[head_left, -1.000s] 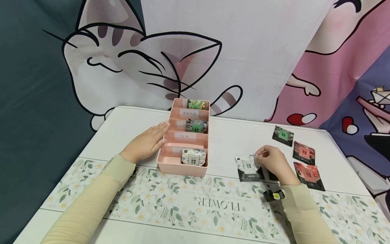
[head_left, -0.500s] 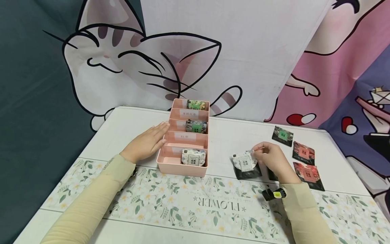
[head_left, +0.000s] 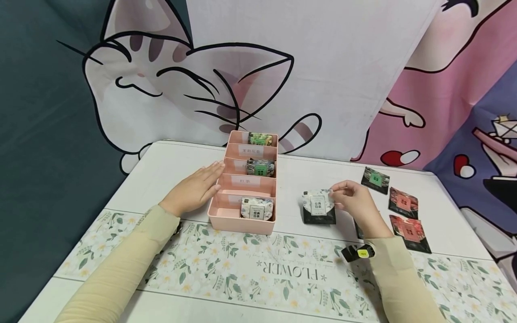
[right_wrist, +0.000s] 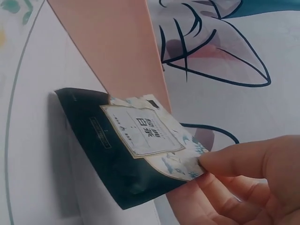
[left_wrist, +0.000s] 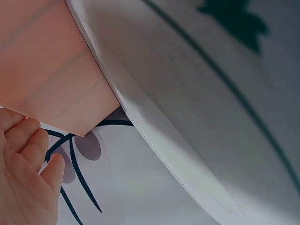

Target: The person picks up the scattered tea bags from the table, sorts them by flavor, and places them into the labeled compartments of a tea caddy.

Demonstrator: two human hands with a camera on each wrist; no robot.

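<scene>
My right hand (head_left: pixel 356 204) pinches the upper right corner of a white and black tea sachet (head_left: pixel 318 207) between thumb and fingers. In the right wrist view the sachet (right_wrist: pixel 136 145) is tilted, with its lower edge off the table. My left hand (head_left: pixel 194 190) has its fingers straight and rests against the left side of a pink divided box (head_left: pixel 242 225). The box's front compartment holds another white tea sachet (head_left: pixel 256 209). Further back stand a dark sachet with a green label (head_left: pixel 260 168) and a yellow-green sachet (head_left: pixel 260 139). The compartment labelled 红茶 shows no sachet.
To the right on the table lie a black sachet with a green label (head_left: pixel 375 179) and two red sachets (head_left: pixel 403 202), (head_left: pixel 410 233). A dark sachet (head_left: pixel 358 231) is mostly hidden beneath my right wrist. A cartoon cat cloth (head_left: pixel 161 89) hangs behind the table.
My right hand has lifted the white and black sachet and carried it left toward the box, uncovering more of its face. My left hand has stayed against the box.
</scene>
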